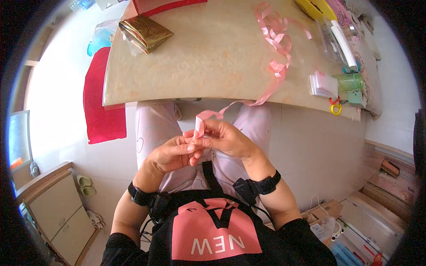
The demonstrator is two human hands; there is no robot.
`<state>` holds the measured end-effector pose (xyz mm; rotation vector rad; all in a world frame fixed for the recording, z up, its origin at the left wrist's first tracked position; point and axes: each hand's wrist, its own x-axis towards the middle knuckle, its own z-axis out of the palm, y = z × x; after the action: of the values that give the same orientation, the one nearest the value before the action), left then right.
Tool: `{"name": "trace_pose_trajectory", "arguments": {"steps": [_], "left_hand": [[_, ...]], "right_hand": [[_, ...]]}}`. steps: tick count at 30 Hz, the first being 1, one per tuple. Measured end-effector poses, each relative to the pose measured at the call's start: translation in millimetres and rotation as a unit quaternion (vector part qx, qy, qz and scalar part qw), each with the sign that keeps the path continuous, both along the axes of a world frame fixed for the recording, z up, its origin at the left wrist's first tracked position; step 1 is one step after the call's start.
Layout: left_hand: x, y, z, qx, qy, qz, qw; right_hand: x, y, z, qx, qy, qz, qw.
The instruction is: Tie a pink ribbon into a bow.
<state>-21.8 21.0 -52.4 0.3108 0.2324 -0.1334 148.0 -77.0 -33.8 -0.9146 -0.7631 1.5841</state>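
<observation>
Above my lap, my left hand (174, 151) and my right hand (226, 138) meet, fingertips together. Both pinch the end of a pink satin ribbon (208, 114) between thumb and fingers. From my right hand the ribbon runs up over the table's front edge. Its far length lies in loose curls on the right half of the table (199, 66). My fingers hide the very tip, so I cannot tell whether it is folded or knotted.
A folded gold foil sheet (151, 31) lies at the table's back left, near red cloth (105, 96) hanging over the left edge. To the right are a white packet (323, 84), a green container (349, 82) and yellow-handled scissors (336, 109). A yellow basket (316, 10) stands behind.
</observation>
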Motion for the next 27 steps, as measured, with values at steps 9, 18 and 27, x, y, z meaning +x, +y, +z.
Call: {"name": "trace_pose_trajectory", "arguments": {"steps": [9,18,27], "left_hand": [[3.1,-4.1,12.5,0.479,0.183,0.132,0.848],[28.1,-10.0,25.8,0.783,0.178,0.205,0.56],[30.0,-7.6,32.2,0.767,0.181,0.238,0.568]], "right_hand": [[2.9,4.1,-12.5,-0.07,-0.014,-0.146,0.987],[-16.7,9.9,-24.1,-0.076,0.096,-0.229,0.966],[-19.5,10.5,-24.6,-0.113,0.182,-0.204,0.955]]}}
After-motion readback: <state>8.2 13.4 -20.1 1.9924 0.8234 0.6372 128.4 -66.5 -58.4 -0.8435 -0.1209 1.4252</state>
